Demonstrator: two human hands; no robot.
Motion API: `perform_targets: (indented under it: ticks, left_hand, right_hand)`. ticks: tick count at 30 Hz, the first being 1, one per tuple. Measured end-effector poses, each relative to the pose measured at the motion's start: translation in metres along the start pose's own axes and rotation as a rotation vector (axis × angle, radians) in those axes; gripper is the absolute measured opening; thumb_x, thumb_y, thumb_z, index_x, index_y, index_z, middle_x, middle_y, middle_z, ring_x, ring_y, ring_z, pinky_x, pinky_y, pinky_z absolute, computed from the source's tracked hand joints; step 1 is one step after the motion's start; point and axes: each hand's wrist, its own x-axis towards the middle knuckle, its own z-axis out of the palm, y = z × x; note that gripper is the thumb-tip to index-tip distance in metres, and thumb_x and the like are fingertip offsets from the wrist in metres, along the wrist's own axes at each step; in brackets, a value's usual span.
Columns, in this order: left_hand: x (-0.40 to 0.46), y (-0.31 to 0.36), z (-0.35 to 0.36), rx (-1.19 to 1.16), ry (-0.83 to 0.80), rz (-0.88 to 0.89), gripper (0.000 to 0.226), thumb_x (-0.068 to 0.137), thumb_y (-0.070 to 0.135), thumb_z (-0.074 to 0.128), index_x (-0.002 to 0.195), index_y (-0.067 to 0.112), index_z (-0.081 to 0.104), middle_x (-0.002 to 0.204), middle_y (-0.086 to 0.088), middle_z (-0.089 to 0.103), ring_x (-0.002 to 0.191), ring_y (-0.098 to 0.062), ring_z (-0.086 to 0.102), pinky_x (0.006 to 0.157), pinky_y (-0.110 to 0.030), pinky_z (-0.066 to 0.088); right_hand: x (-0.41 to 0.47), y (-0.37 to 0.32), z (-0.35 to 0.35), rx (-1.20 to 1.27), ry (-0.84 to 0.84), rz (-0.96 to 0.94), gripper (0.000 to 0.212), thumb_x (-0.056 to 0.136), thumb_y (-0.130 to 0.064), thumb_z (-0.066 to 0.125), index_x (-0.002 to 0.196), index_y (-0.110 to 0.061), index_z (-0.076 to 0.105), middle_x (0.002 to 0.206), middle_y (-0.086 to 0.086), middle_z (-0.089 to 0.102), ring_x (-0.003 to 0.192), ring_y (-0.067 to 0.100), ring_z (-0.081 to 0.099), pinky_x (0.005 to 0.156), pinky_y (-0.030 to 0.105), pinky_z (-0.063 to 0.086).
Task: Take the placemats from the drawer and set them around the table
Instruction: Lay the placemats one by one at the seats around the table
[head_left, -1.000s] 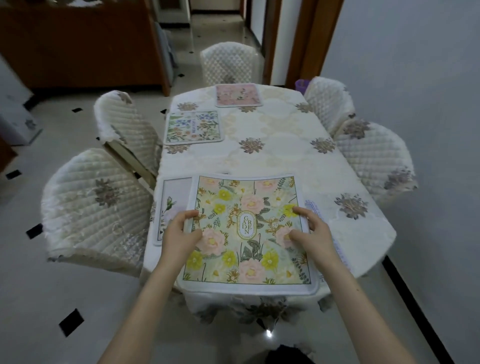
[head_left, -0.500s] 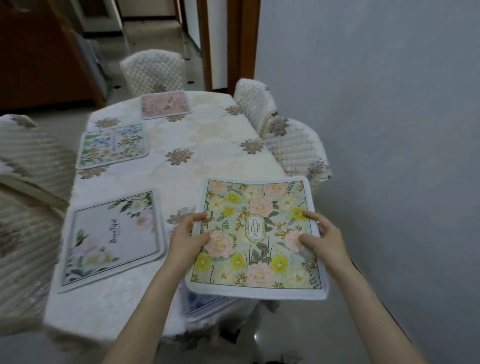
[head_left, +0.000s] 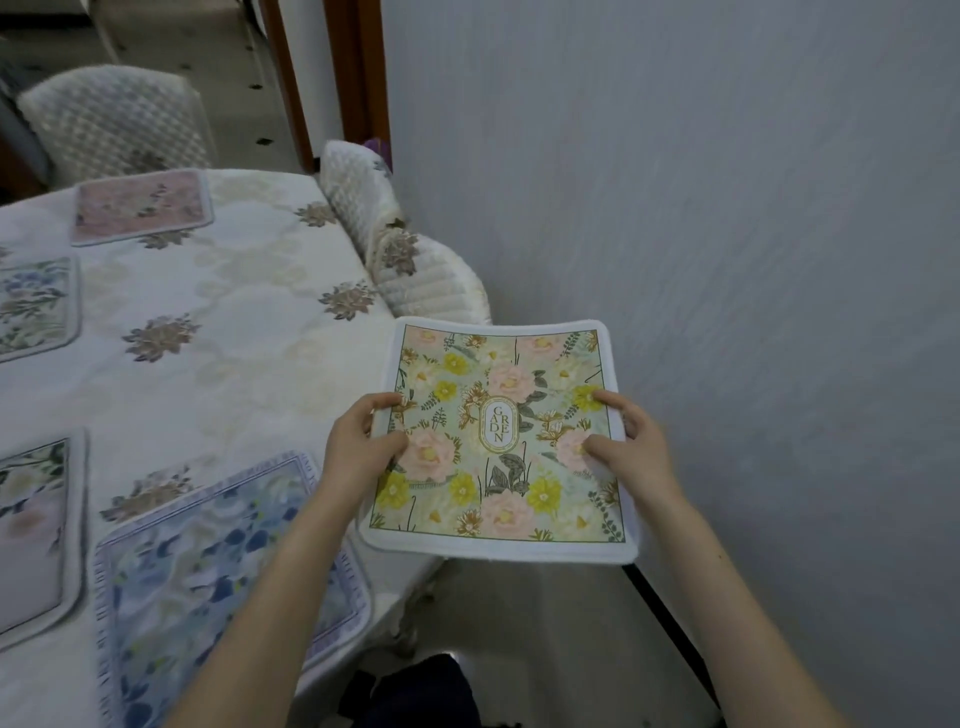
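Gripping the "GARDEN" placemat (head_left: 501, 441) level by its side edges, both hands (head_left: 363, 447) pinching, lettering running sideways.

Held placemat (head_left: 498, 441) right of table (head_left: 249, 322) (beyond edge); four placemats on table.

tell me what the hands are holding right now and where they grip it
Both hands hold the yellow-and-pink floral GARDEN placemat: the left hand pinches its left edge, the right hand its right edge.
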Motion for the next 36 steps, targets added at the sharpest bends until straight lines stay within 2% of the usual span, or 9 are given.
perform_targets:
  ticks: [2,5,10,17,23,26,29,31,36]
  left_hand:
    - [0.019,0.010,0.011,-0.007,0.006,-0.011,0.045,0.078,-0.008,0.060,0.113,0.020,0.063,0.099,-0.005,0.064,0.064,-0.003,0.059,0.049,-0.023,0.051]
    - [0.054,0.023,0.027,-0.033,0.026,-0.001,0.045,0.078,-0.008,0.060,0.113,0.020,0.063,0.099,-0.005,0.065,0.071,-0.008,0.062,0.049,-0.019,0.050]
    - [0.115,0.054,0.051,-0.072,0.035,0.018,0.043,0.079,-0.007,0.060,0.111,0.022,0.063,0.094,0.003,0.064,0.069,-0.004,0.062,0.046,-0.016,0.048]
    - [0.189,0.090,0.071,-0.063,0.082,0.027,0.046,0.078,-0.004,0.062,0.115,0.025,0.063,0.098,0.007,0.064,0.075,-0.005,0.062,0.058,-0.023,0.053]
    - [0.242,0.103,0.093,-0.094,0.189,0.000,0.048,0.078,-0.005,0.062,0.115,0.025,0.063,0.095,0.011,0.062,0.070,0.005,0.061,0.054,-0.013,0.049]
    - [0.266,0.106,0.102,-0.109,0.278,-0.024,0.048,0.077,-0.004,0.063,0.115,0.026,0.063,0.101,0.006,0.065,0.081,-0.004,0.062,0.062,-0.022,0.052]
    - [0.286,0.111,0.115,-0.134,0.392,-0.061,0.049,0.076,-0.004,0.064,0.114,0.027,0.064,0.103,0.002,0.066,0.089,-0.014,0.064,0.073,-0.037,0.057]
    - [0.297,0.118,0.125,-0.150,0.466,-0.080,0.049,0.075,-0.004,0.064,0.114,0.027,0.064,0.105,0.002,0.066,0.092,-0.018,0.065,0.076,-0.040,0.057]
    - [0.316,0.130,0.147,-0.172,0.615,-0.111,0.047,0.076,-0.005,0.065,0.113,0.024,0.065,0.106,0.000,0.065,0.092,-0.018,0.065,0.070,-0.037,0.057]
  right_hand:
    - [0.025,-0.006,-0.003,0.004,-0.003,0.003,0.054,0.078,0.009,0.064,0.121,-0.025,0.061,0.104,-0.002,0.067,0.082,0.012,0.070,0.060,0.024,0.057]
    - [0.069,-0.018,-0.004,0.000,-0.007,-0.010,0.054,0.078,0.010,0.064,0.120,-0.024,0.061,0.103,-0.002,0.068,0.085,0.014,0.070,0.061,0.024,0.058]
    - [0.143,-0.045,-0.004,-0.022,-0.016,-0.072,0.054,0.077,0.010,0.065,0.120,-0.022,0.061,0.106,0.002,0.068,0.091,0.018,0.069,0.070,0.032,0.060]
    - [0.238,-0.086,0.001,-0.034,-0.087,-0.094,0.054,0.077,0.011,0.064,0.119,-0.025,0.062,0.106,0.003,0.069,0.086,0.017,0.070,0.061,0.026,0.058]
    - [0.325,-0.100,0.015,-0.047,-0.199,-0.086,0.054,0.078,0.012,0.064,0.121,-0.021,0.060,0.107,0.006,0.067,0.082,0.015,0.071,0.057,0.024,0.057]
    - [0.375,-0.110,0.026,-0.043,-0.298,-0.082,0.054,0.078,0.013,0.063,0.120,-0.021,0.061,0.103,0.007,0.067,0.075,0.015,0.071,0.055,0.027,0.057]
    - [0.425,-0.120,0.038,-0.054,-0.409,-0.084,0.055,0.078,0.012,0.064,0.118,-0.024,0.062,0.106,0.010,0.067,0.083,0.026,0.072,0.065,0.040,0.060]
    - [0.455,-0.130,0.044,-0.062,-0.469,-0.095,0.055,0.077,0.012,0.063,0.118,-0.026,0.062,0.106,0.009,0.067,0.086,0.027,0.071,0.069,0.044,0.060]
    - [0.509,-0.156,0.060,-0.106,-0.617,-0.133,0.054,0.078,0.012,0.062,0.119,-0.023,0.061,0.104,0.002,0.066,0.084,0.017,0.070,0.061,0.030,0.059]
